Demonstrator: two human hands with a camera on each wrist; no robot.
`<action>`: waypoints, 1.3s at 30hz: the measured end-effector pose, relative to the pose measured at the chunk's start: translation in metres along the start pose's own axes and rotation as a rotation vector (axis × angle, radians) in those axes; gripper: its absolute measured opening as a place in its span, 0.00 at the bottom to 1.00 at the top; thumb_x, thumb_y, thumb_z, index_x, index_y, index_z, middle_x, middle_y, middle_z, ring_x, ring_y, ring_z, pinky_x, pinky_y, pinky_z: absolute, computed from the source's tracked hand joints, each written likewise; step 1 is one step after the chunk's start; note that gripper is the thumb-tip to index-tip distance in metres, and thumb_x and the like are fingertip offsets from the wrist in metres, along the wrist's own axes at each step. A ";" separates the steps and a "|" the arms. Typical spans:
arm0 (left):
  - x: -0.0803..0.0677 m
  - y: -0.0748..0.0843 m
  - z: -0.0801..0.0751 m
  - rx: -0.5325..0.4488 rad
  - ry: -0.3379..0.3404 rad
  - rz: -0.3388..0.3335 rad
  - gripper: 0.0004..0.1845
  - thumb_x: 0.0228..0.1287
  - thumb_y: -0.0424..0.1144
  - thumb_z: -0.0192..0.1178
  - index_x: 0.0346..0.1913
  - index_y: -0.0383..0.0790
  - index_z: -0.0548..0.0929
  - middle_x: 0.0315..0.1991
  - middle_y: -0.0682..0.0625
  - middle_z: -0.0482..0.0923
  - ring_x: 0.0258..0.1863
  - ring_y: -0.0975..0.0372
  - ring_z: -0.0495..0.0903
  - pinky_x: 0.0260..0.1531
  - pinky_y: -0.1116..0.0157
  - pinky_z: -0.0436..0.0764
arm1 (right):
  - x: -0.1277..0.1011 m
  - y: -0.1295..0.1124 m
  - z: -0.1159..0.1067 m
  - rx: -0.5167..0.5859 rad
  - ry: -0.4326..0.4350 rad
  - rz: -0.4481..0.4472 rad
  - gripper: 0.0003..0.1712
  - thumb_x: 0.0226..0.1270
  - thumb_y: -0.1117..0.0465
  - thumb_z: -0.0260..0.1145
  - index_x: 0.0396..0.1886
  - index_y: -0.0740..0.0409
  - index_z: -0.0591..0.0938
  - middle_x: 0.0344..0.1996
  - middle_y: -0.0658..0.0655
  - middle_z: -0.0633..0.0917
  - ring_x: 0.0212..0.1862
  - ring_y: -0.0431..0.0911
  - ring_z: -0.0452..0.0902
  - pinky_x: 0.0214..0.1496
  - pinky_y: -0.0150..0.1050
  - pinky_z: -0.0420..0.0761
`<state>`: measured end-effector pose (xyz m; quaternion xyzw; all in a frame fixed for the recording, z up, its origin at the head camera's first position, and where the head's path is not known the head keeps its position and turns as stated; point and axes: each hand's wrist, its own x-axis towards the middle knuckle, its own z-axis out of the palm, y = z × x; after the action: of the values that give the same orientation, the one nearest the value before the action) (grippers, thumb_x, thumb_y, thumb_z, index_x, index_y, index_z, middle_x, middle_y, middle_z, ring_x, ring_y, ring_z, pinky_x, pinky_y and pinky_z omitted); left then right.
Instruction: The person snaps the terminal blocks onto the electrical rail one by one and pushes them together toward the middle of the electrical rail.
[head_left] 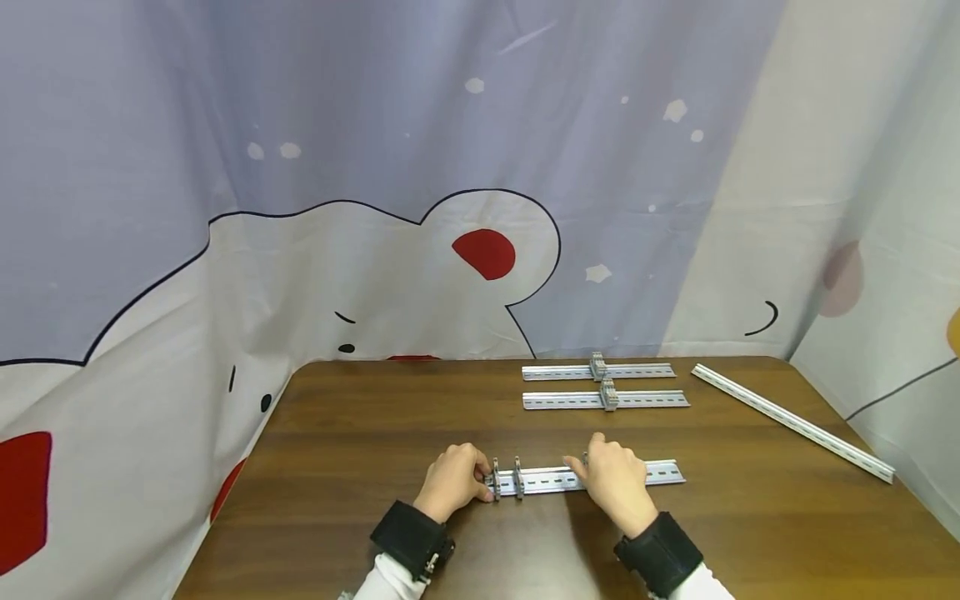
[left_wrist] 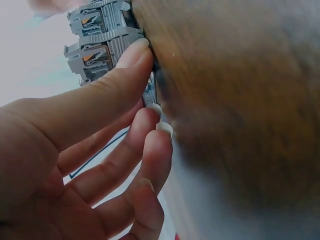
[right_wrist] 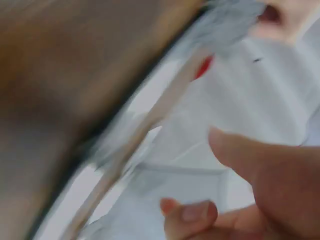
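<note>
My left hand (head_left: 453,479) is at the left end of a slotted metal DIN rail (head_left: 551,480) lying on the table. Its thumb presses against a grey terminal block (left_wrist: 97,57) with orange inside, while the curled fingertips meet the rail's end. Two upright terminal blocks (head_left: 518,478) stand a little apart near that end. My right hand (head_left: 617,477) is over the right half of the rail and hides part of it. Thumb and fingers stand apart there with nothing between them in the blurred right wrist view. A small grey tip shows beside the right thumb, mostly hidden.
Farther back lie two more rails, a rear one (head_left: 555,373) and a nearer one (head_left: 562,401), each with a cluster of terminal blocks (head_left: 609,395) near its middle. One long bare rail (head_left: 795,423) slants along the right side. A printed curtain (head_left: 375,283) hangs behind the wooden table (head_left: 360,417).
</note>
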<state>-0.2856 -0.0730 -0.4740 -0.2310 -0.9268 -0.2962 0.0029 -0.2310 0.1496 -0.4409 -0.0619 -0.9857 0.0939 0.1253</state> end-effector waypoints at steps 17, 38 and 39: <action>-0.001 -0.004 0.006 -0.010 -0.002 0.022 0.15 0.33 0.40 0.81 0.29 0.46 0.88 0.20 0.58 0.79 0.21 0.67 0.74 0.21 0.66 0.69 | -0.007 -0.056 0.029 0.035 0.029 -0.065 0.11 0.39 0.70 0.66 0.08 0.56 0.73 0.15 0.59 0.81 0.18 0.55 0.76 0.15 0.48 0.70; 0.001 -0.006 0.001 -0.057 -0.029 0.012 0.16 0.34 0.38 0.81 0.31 0.45 0.88 0.21 0.58 0.80 0.22 0.69 0.74 0.22 0.66 0.70 | -0.006 -0.004 0.015 -0.006 0.084 0.032 0.15 0.42 0.67 0.68 0.08 0.54 0.71 0.15 0.61 0.81 0.18 0.58 0.76 0.14 0.49 0.67; 0.001 -0.006 0.000 -0.058 -0.028 0.011 0.16 0.34 0.38 0.81 0.31 0.44 0.88 0.21 0.58 0.80 0.22 0.69 0.74 0.22 0.66 0.70 | -0.005 -0.002 0.013 -0.007 0.087 0.035 0.16 0.42 0.67 0.69 0.08 0.54 0.71 0.14 0.61 0.81 0.18 0.58 0.76 0.14 0.49 0.67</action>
<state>-0.2894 -0.0768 -0.4776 -0.2401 -0.9164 -0.3198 -0.0154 -0.2295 0.1445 -0.4544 -0.0837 -0.9785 0.0898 0.1660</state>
